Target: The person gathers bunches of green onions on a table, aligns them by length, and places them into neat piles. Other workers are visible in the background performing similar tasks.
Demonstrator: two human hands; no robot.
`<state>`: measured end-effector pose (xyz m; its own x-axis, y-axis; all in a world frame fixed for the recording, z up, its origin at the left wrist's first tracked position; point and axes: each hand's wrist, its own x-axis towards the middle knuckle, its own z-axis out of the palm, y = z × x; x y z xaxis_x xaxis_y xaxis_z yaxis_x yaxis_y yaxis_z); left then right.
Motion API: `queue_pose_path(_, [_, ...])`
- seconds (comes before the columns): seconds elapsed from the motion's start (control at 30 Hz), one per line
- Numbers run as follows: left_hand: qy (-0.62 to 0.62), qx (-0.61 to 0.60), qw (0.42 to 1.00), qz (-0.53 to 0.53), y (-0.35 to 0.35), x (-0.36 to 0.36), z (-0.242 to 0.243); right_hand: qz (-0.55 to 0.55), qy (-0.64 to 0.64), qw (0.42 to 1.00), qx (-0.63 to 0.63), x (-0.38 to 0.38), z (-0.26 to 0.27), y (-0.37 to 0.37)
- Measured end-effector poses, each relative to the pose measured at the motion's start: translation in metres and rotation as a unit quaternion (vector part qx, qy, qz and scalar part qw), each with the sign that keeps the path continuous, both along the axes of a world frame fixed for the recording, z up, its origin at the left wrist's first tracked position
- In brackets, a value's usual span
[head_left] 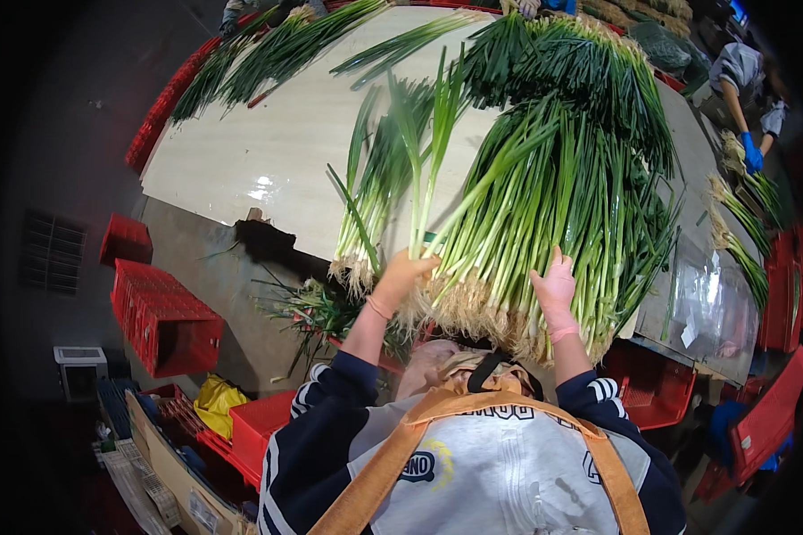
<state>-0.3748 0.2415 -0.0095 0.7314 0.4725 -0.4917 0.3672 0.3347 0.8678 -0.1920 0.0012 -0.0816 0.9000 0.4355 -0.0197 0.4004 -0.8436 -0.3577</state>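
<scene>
My left hand point(405, 277) grips a few green onions point(425, 194) near their root ends, their leaves fanning up and away from me. My right hand point(555, 284), in a thin pink glove, rests on a large pile of green onions point(508, 221) with its thumb and fingers apart. The pile's pale, stringy roots point(468, 304) face me along the near table edge. Left of my left hand lies a smaller bunch of green onions point(378, 200), roots also toward me.
More green onions point(575, 67) lie across the far side of the pale tabletop point(241, 160). Leaf scraps point(314, 307) sit below the near edge. Red crates point(167, 321) stand at left. A co-worker's blue-gloved hand point(751, 154) touches onions at far right.
</scene>
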Motion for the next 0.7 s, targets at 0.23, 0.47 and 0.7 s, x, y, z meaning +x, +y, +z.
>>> queue_pose_path(0.23, [-0.005, 0.038, 0.998, -0.045, 0.064, -0.014, -0.005, 0.015, 0.036, 0.999, -0.014, 0.006, -0.008, -0.01])
queue_pose_path(0.47, [0.278, 0.312, 0.89, -0.179, 0.114, -0.026, -0.088, -0.008, 0.08, 0.995, -0.064, -0.002, 0.01, -0.001])
queue_pose_path(0.7, [0.364, 0.519, 0.735, -0.24, 0.108, -0.038, -0.108, -0.067, 0.19, 0.974, 0.099, 0.022, -0.02, -0.03])
